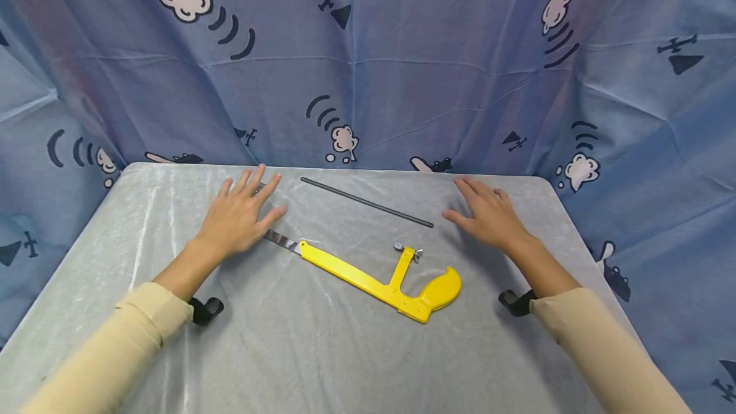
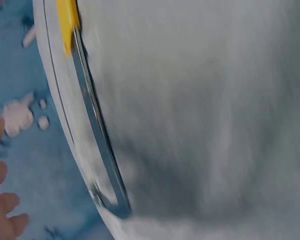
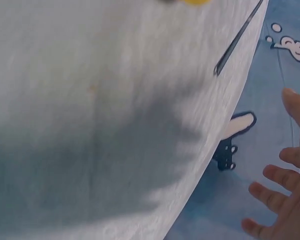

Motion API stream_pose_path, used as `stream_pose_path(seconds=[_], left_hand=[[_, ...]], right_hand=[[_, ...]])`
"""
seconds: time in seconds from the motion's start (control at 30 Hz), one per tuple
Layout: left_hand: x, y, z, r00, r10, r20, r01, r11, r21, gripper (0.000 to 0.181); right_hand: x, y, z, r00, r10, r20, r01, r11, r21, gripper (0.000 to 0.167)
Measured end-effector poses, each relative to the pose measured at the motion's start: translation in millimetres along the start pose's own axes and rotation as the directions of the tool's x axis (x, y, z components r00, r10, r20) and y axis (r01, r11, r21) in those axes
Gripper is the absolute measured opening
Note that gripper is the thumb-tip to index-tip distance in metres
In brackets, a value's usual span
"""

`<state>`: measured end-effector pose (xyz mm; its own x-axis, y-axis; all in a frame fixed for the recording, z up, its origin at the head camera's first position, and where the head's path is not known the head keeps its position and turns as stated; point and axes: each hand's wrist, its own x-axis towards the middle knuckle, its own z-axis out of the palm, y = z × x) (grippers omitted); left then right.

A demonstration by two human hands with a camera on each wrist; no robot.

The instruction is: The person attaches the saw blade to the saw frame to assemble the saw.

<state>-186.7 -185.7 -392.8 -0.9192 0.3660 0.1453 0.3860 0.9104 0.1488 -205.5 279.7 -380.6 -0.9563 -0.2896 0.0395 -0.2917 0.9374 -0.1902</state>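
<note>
Left hand (image 1: 237, 213) and right hand (image 1: 485, 214) hang empty, fingers spread, by the worktop's far edge (image 1: 374, 174); dark strip (image 1: 367, 202) and yellow saw (image 1: 358, 278) seem not yet joined.

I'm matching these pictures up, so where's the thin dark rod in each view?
Head: the dark rod, upper middle, beyond the yellow saw.
Left wrist: the dark rod, a thin line, upper left.
Right wrist: the dark rod, upper right, meeting the top edge.
Shared landmark: blue patterned curtain.
</note>
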Motion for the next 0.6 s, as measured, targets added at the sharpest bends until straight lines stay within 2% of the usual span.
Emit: stream_pose_path(seconds=[0.07, 0.17, 0.33, 0.6], left_hand=[[1.1, 12.5, 2.4, 0.999, 0.038, 0.001, -0.038, 0.999, -0.035, 0.067], [1.0, 31.2, 6.0, 0.997, 0.069, 0.019, -0.066, 0.989, -0.136, 0.068], [0.4, 58.7, 12.9, 0.994, 0.093, 0.050, -0.072, 0.944, -0.323, 0.068], [1.1, 97.1, 23.6, 0.984, 0.162, 0.081, -0.113, 0.900, -0.420, 0.067]], right_hand=[[1.5, -3.8, 2.4, 0.999, -0.032, -0.003, 0.032, 0.999, 0.044, 0.078], [4.0, -8.1, 5.5, 0.997, -0.072, -0.003, 0.072, 0.990, 0.119, 0.074], [8.5, -15.6, 8.5, 0.997, -0.080, 0.011, 0.076, 0.973, 0.216, 0.067], [15.2, -23.5, 18.1, 0.995, -0.094, 0.020, 0.084, 0.952, 0.295, 0.057]])
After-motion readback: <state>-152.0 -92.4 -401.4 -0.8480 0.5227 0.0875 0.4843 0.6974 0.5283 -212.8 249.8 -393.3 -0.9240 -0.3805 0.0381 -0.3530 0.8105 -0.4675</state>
